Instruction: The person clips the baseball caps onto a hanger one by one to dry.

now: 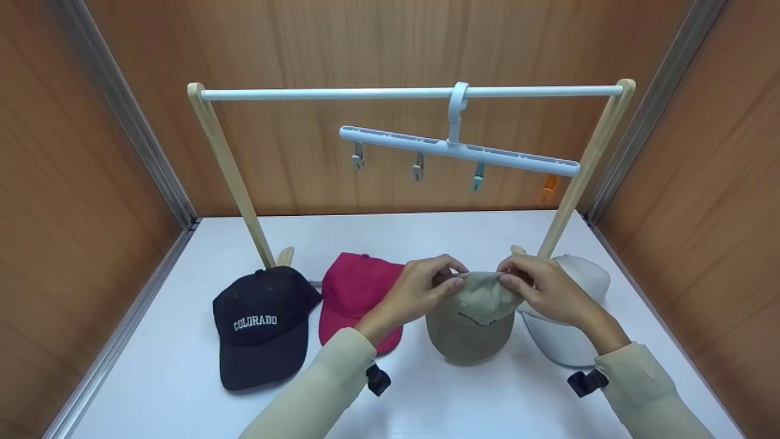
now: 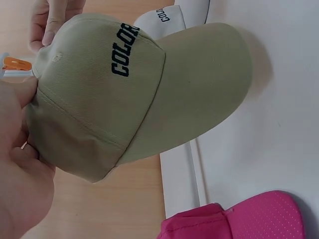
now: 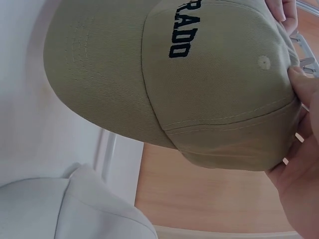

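An olive-green baseball cap hangs between both hands, its brim toward the person. Dark lettering runs across its front, partly readable in the left wrist view as "COLOR". The left hand pinches the crown's top edge on one side, thumb in front. On the other side the right hand pinches the same edge in the same way. Above and behind the cap, a pale blue hanger with several small clips hangs tilted from a white bar.
Wooden posts hold up the bar. On the white table lie a black "COLORADO" cap, a magenta cap partly behind the left arm, and a white cap behind the right hand. An orange clip shows near the right post.
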